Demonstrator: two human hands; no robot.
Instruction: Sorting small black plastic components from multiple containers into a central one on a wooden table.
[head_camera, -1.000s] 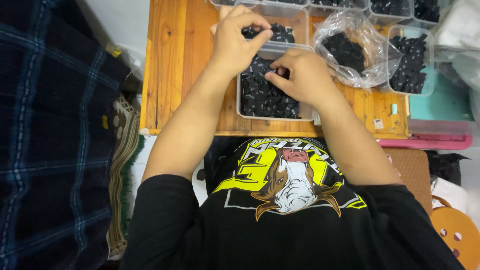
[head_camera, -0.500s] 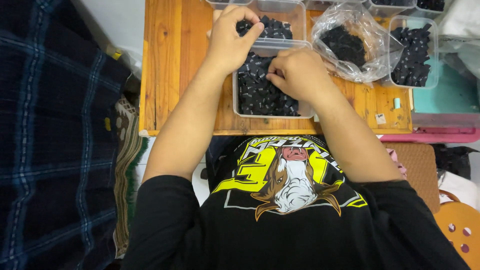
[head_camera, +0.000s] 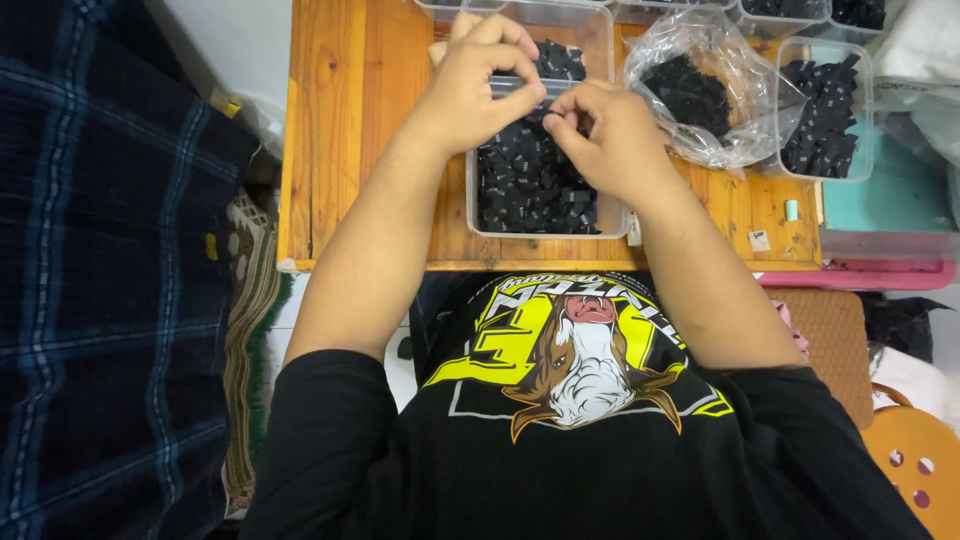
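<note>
The left hand (head_camera: 478, 85) and the right hand (head_camera: 612, 138) meet over a clear plastic tub (head_camera: 540, 215), their fingertips drawn together and pinched on a small black piece (head_camera: 556, 105) held between them, just above the tub's far end. The piece is tiny, dark and flat; its exact shape is too small to tell. Beneath both hands the tub is filled with a heap of black pieces (head_camera: 525, 185) of the same kind, matte and jumbled, some with pale specks.

Just beyond the left hand stands a second clear tub (head_camera: 590, 30) holding fewer of the same black bits. To the right of the right hand lies a crumpled clear plastic bag (head_camera: 745, 110) with a dark clump inside, and further right another clear tub (head_camera: 860, 150) full of black pieces. More tubs line the far edge.

All of these sit on a wooden bench (head_camera: 340, 130) of orange-toned planks. Nearer than the hands, the person's black shirt with a yellow printed design (head_camera: 575, 350) fills the view. Left of the bench hangs dark blue plaid cloth (head_camera: 110, 280); to the right are a pink tray edge (head_camera: 860, 275) and an orange stool (head_camera: 920, 460).
</note>
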